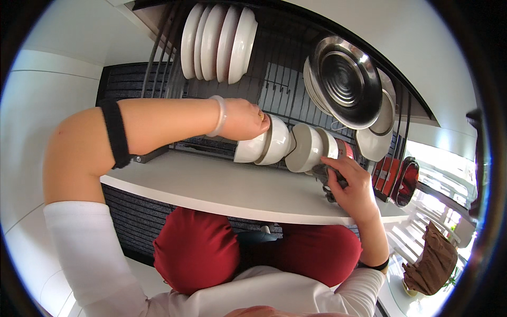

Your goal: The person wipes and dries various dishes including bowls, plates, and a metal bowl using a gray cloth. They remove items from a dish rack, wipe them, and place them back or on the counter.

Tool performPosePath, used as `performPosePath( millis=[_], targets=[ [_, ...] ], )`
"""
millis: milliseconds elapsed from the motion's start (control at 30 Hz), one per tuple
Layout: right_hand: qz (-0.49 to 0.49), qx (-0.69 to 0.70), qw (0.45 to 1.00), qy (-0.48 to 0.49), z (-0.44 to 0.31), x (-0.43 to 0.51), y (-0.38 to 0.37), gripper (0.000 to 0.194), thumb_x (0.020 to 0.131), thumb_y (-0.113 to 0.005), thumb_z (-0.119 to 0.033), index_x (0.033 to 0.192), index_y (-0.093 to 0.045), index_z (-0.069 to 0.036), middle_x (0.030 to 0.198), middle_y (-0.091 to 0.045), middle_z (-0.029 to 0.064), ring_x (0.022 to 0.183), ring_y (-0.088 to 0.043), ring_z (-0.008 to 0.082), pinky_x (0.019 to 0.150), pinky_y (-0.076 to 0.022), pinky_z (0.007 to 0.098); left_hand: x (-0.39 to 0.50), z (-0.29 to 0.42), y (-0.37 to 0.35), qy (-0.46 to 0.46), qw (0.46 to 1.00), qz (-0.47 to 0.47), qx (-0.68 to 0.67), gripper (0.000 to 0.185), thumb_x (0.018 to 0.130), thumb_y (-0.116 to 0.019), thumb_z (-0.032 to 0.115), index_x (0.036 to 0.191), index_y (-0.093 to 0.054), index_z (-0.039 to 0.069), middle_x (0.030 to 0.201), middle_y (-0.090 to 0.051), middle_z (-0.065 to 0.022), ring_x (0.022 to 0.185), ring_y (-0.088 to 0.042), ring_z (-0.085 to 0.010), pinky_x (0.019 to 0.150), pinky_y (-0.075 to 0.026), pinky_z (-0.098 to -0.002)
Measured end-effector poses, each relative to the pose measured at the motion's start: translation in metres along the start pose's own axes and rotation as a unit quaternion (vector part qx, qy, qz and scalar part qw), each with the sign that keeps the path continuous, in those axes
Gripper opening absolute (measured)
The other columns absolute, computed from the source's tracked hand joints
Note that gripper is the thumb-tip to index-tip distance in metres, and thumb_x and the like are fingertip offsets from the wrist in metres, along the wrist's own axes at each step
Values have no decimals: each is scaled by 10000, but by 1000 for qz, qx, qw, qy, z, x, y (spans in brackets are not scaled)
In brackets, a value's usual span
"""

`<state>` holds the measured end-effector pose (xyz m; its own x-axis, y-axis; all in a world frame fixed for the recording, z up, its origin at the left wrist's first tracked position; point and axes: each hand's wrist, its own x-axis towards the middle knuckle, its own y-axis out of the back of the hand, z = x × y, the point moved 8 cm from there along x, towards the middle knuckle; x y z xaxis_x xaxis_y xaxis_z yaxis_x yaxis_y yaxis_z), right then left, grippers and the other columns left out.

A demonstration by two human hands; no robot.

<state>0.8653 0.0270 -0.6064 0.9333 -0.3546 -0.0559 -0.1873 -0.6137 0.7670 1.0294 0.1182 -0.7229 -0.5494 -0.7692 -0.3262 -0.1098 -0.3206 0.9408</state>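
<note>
My left hand reaches over the top of a row of white bowls standing on edge in a wire dish rack. Its fingers curl at the rim of a white bowl at the row's left end; the fingertips are partly hidden. Close beside it stands a second white bowl, then a third white bowl further right. My right hand pinches a crumpled dark grey cloth near the lower right of the row, its fingertips close to the bowls.
Several white dishes stand upright at the rack's back left. A metal basin leans at the back right. Red items sit at the right end. The white drawer front crosses before my knees; a brown cloth hangs at right.
</note>
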Motion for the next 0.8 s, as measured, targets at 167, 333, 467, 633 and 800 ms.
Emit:
performPosePath(
  millis=[167, 333, 467, 633, 800],
  targets=[
    [-5, -1, 1000, -12, 3, 0, 0, 270, 827, -644, 60, 1082, -690, -14, 879, -655, 145, 749, -650, 298, 692, -538, 355, -52, -11, 35, -67, 993, 93, 1, 455, 933, -504, 111, 1378, -483, 18, 1168, -615, -252, 911, -684, -301, 683, -599, -370],
    [-6, -18, 999, -31, 6, 1, 0, 255, 827, -647, 49, 1068, -701, -17, 877, -659, 144, 758, -649, 300, 712, -534, 353, -129, -38, 75, 11, 982, 190, -13, 473, 926, -546, 141, 1391, -500, 66, 1255, -594, -209, 1022, -657, -348, 778, -592, -397],
    [6, -25, 999, -33, 4, 1, 2, 262, 821, -639, 65, 1065, -706, -5, 864, -657, 139, 753, -638, 247, 725, -510, 305, -232, -54, 83, 175, 950, 260, 17, 500, 897, -608, 117, 1387, -517, 70, 1354, -580, -182, 1189, -599, -348, 966, -527, -402],
    [11, -18, 999, -40, 3, 2, 1, 245, 828, -649, 36, 1056, -715, -25, 852, -649, 136, 754, -641, 263, 715, -519, 320, -373, -50, 43, 449, 830, 331, -11, 521, 886, -600, 66, 1395, -494, 44, 1277, -634, -160, 1112, -652, -281, 942, -530, -361],
    [13, -28, 999, -40, 3, 3, -1, 241, 833, -644, 35, 1056, -715, -21, 854, -653, 137, 746, -638, 260, 713, -512, 314, -461, -43, -105, 695, 639, 152, -293, 452, 981, -510, 118, 1412, -437, 2, 976, -677, -183, 685, -689, -225, 699, -571, -370]
  ],
)
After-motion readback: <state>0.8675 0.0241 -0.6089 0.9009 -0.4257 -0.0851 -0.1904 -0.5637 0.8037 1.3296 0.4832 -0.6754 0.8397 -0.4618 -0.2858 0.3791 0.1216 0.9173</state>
